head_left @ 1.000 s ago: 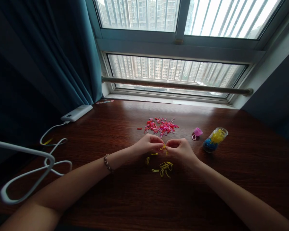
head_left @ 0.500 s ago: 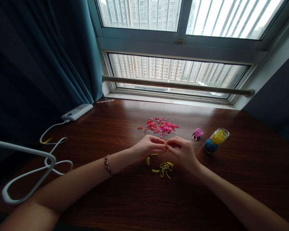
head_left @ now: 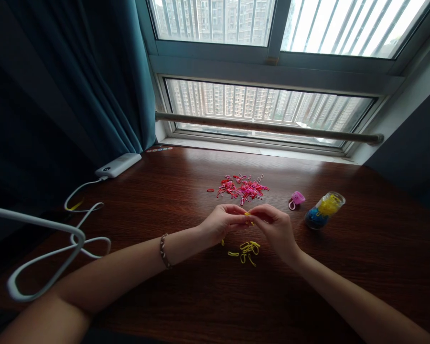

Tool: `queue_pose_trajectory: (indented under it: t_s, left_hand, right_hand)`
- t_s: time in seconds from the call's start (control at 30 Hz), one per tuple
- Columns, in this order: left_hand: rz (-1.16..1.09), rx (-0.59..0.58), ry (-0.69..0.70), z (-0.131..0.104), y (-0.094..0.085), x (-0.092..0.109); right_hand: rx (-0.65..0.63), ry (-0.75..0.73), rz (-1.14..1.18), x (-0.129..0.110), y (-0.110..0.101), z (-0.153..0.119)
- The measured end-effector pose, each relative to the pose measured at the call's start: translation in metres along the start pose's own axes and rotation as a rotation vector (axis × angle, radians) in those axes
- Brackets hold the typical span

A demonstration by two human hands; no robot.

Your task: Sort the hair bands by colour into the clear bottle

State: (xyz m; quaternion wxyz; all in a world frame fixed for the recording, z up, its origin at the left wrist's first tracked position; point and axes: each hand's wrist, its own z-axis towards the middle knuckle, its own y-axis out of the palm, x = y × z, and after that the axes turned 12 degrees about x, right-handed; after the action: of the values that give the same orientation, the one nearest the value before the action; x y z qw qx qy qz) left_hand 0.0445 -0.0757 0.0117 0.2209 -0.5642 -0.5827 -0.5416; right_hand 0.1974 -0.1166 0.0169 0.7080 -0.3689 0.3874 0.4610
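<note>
My left hand (head_left: 220, 223) and my right hand (head_left: 276, 230) meet over the table, fingertips pinched together. Between them is a small yellow rubber band (head_left: 248, 214), partly hidden by the fingers. Just below the hands lie several loose yellow rubber bands (head_left: 250, 247), and one more peeks out under my left hand. Beyond the fingers is a heap of pink and red rubber bands (head_left: 249, 189). Right of my right hand, a clear jar (head_left: 324, 210) holds yellow bands and blue ones. A pink cap (head_left: 298, 197) with a loop lies beside the jar.
The dark brown wooden table (head_left: 172, 191) reaches to a window with a metal rail (head_left: 268, 126). At the left, a white power bank (head_left: 118, 165) lies by the blue curtain (head_left: 125, 95), and its white cable (head_left: 77, 239) loops along the table's left side.
The view has shifted slightly. My left hand and wrist have turned a little and now cover some of the loose yellow bands. Both hands keep their pinch on the yellow band.
</note>
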Motion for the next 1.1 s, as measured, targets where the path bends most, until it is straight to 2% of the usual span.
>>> queue_pose_trajectory:
  t_s: [0.07,0.13,0.53,0.77,1.1]
  left_hand:
    - [0.006,0.005,0.005,-0.0008,0.0008,0.0013]
    - [0.016,0.02,0.012,-0.0013,0.0008,0.0018]
    - [-0.039,0.099,0.012,0.0063,-0.0073,-0.0023]
    - [0.031,0.138,-0.036,0.0005,-0.0018,-0.002]
    - [-0.099,-0.018,-0.06,-0.0009,-0.0034,-0.0081]
  right_hand:
    - [-0.007,0.111,0.068,0.0014,0.0004,0.0006]
    - [-0.01,0.136,0.078,0.0027,0.0001,0.0016]
    - [-0.032,0.056,0.087,0.0048,0.003,-0.0007]
    - [0.018,-0.065,-0.074,0.008,0.0021,-0.0044]
    - [0.008,-0.274,-0.35,0.0083,-0.0015,-0.0017]
